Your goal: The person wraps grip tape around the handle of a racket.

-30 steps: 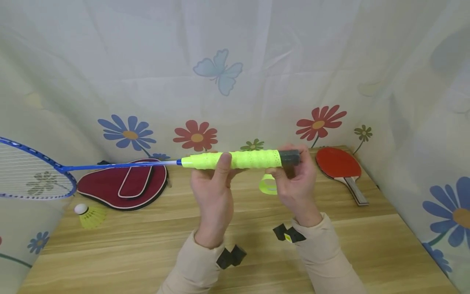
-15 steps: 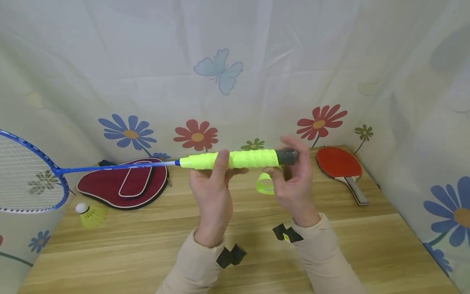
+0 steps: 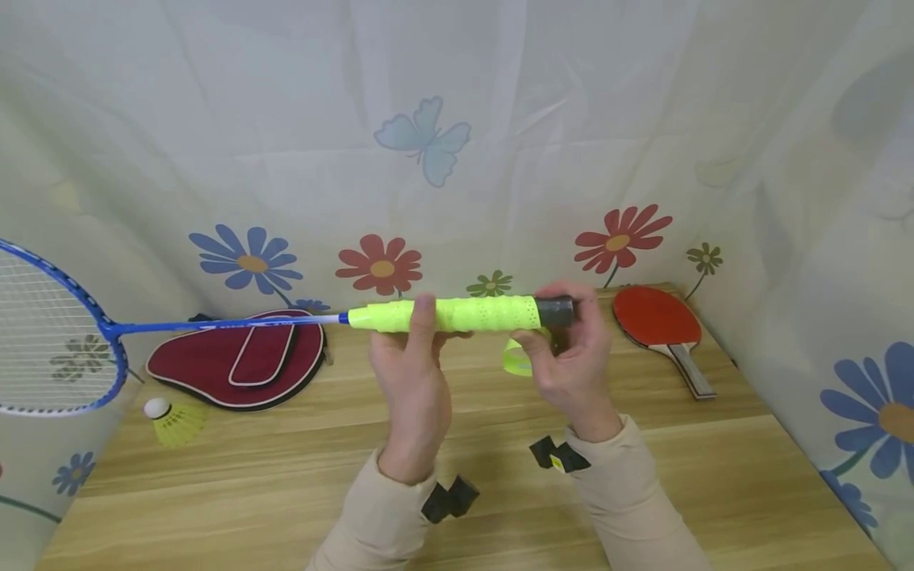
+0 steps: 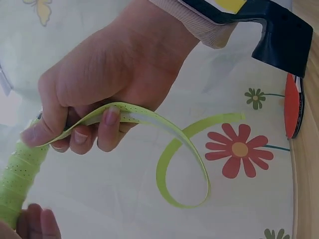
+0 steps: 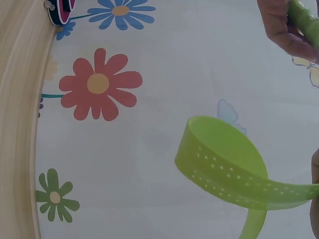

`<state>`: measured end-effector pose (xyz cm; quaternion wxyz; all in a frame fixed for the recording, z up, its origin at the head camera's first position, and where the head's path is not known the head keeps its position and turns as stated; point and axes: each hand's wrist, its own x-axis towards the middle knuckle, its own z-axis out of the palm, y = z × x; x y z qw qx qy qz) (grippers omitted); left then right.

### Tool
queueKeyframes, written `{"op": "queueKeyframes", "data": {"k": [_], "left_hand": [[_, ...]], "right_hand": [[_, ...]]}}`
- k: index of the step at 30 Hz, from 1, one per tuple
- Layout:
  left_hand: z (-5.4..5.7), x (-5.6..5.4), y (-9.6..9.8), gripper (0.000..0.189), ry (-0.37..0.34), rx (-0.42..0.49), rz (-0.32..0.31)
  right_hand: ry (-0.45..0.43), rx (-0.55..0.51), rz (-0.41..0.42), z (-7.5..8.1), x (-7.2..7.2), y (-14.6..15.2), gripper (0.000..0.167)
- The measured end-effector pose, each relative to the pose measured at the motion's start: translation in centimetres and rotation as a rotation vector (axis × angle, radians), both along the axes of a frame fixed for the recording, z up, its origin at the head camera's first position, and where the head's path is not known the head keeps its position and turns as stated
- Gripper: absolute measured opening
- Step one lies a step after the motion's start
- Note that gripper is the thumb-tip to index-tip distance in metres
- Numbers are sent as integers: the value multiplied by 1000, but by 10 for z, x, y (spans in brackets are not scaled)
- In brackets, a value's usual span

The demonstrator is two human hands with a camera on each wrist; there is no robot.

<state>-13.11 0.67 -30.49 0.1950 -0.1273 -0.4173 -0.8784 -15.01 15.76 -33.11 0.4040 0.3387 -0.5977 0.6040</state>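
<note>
A blue badminton racket (image 3: 214, 323) is held level above the table, its head cut off at the left edge of the head view. Bright yellow-green grip tape (image 3: 485, 314) is wound along its handle, leaving the black butt end (image 3: 554, 311) bare. My left hand (image 3: 414, 388) grips the wrapped handle, thumb laid across the front. At the butt end, my right hand (image 3: 578, 365) pinches the tape where it leaves the handle. From there a perforated loose end curls down in a loop, plain in the left wrist view, where my right hand (image 4: 114, 64) looms large.
On the wooden table (image 3: 286, 476) lie a maroon paddle case (image 3: 193, 365) and a yellow shuttlecock (image 3: 174, 420) at the left. A red table tennis paddle (image 3: 657, 317) rests at the right. Flower-printed curtain (image 3: 457, 214) surrounds the table's back and sides.
The racket has rolled, so more of its strung face shows, and it has slid slightly left. My right fingers lifted off the butt end half a second ago and are back against it now.
</note>
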Motion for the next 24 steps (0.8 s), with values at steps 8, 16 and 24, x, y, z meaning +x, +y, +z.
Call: {"op": "queueKeyframes", "data": {"k": [8, 16, 24], "left_hand": [[-1, 4, 0, 30, 234, 36, -157], [-3, 3, 0, 27, 229, 18, -85], [-3, 3, -1, 23, 160, 20, -44]], "right_hand": [[-92, -73, -4, -3, -1, 2, 63], [-110, -36, 87, -2, -1, 3, 60], [-117, -63, 186, 0, 0, 0, 56]]}}
